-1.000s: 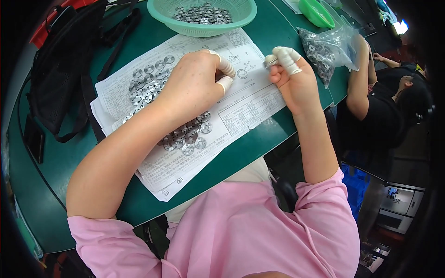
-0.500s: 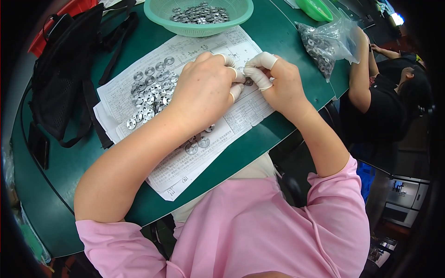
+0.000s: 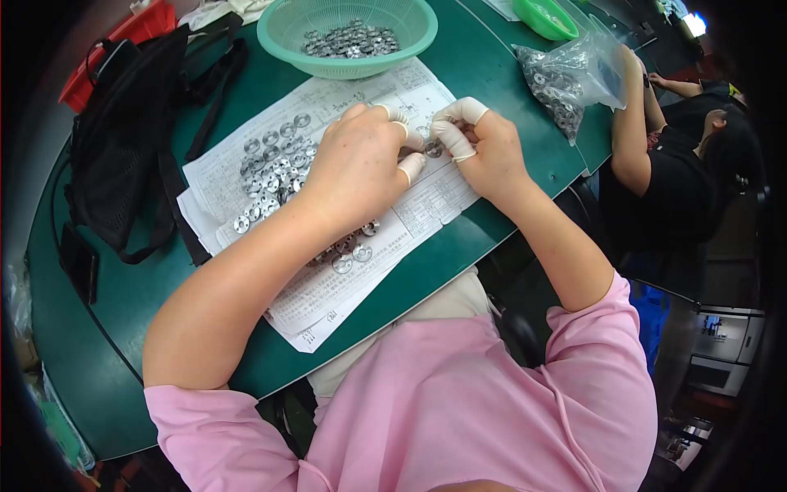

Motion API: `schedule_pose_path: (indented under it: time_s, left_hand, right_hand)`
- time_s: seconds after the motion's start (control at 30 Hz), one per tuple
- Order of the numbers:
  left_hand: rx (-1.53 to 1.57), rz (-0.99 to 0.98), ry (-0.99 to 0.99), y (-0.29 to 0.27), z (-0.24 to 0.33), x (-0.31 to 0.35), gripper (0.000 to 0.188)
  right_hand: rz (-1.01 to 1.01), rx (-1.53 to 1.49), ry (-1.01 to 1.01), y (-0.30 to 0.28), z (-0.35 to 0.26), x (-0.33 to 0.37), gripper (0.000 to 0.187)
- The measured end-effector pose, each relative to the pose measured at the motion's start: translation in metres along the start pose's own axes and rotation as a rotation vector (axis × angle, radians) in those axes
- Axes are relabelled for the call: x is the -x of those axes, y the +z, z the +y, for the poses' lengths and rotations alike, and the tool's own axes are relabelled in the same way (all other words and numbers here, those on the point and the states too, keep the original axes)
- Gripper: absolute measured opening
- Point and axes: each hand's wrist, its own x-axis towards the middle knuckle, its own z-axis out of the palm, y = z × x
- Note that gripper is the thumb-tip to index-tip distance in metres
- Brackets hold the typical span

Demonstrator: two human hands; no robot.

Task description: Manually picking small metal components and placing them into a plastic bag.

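Note:
White finger cots cover several fingertips of both my hands. My left hand (image 3: 357, 164) is over the printed sheets (image 3: 430, 209), fingers bent and thumb apart from the forefinger, near a small round metal disc with holes (image 3: 434, 148). On the other side of that disc, my right hand (image 3: 492, 152) has thumb and forefinger curled together at its edge; the contact is partly hidden. To the left of my left hand, many similar metal discs (image 3: 275, 176) lie in rows and a loose heap. A few more discs (image 3: 342, 263) show below my left forearm.
A light green basket (image 3: 275, 45) of discs stands beyond the papers. At the far right are a clear bag of metal parts (image 3: 557, 94) and a bright green bowl (image 3: 545, 20). A black bag (image 3: 123, 148) lies left. Another person (image 3: 656, 176) sits at right.
The view has shifted slightly. More of the metal disc shows between my hands, and my left fingers sit a little farther from my right ones.

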Motion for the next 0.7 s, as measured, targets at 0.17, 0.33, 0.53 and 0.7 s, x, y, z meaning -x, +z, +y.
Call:
schedule_pose_path:
  time_s: [0.17, 0.33, 0.53, 0.7]
  left_hand:
    - [-0.012, -0.122, -0.095, -0.006, 0.013, -0.006, 0.022]
    - [0.066, -0.1, -0.171, 0.0, 0.009, -0.01, 0.022]
    - [0.48, -0.115, -0.461, -0.007, 0.017, -0.014, 0.019]
    - [0.552, -0.106, -0.531, -0.01, 0.022, -0.013, 0.019]
  right_hand:
    - [0.018, -0.105, 0.078, -0.001, -0.002, 0.003, 0.008]
    - [-0.015, -0.23, 0.079, -0.004, -0.002, 0.001, 0.008]
    - [0.022, -0.388, 0.124, -0.007, -0.003, 0.003, 0.008]
    - [0.165, 0.036, -0.407, -0.007, -0.001, 0.007, 0.008]
